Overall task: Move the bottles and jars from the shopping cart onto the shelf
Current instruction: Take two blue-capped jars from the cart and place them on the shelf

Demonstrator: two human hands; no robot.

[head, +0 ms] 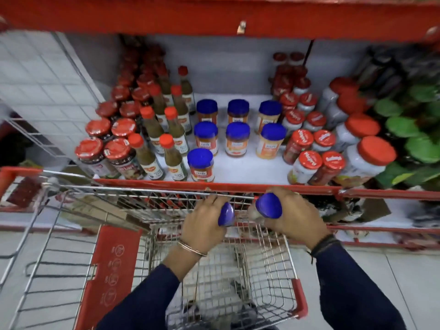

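My left hand (202,221) is closed around a blue-lidded jar (226,214) above the wire shopping cart (214,277). My right hand (296,216) grips a second blue-lidded jar (269,206) just beside it. Both jars hang a little below the red front edge of the shelf (238,186). On the white shelf floor stand several blue-lidded jars (237,139) in rows, the nearest one (201,165) at the front left. The jars' bodies in my hands are mostly hidden by my fingers.
Red-capped sauce bottles (166,148) and red-lidded jars (112,151) fill the shelf's left. Red-lidded jars (309,160) and large white tubs (366,158) fill its right, with green-lidded ones (409,129) beyond. A red shelf (214,17) runs overhead. The cart's red flap (112,270) is at left.
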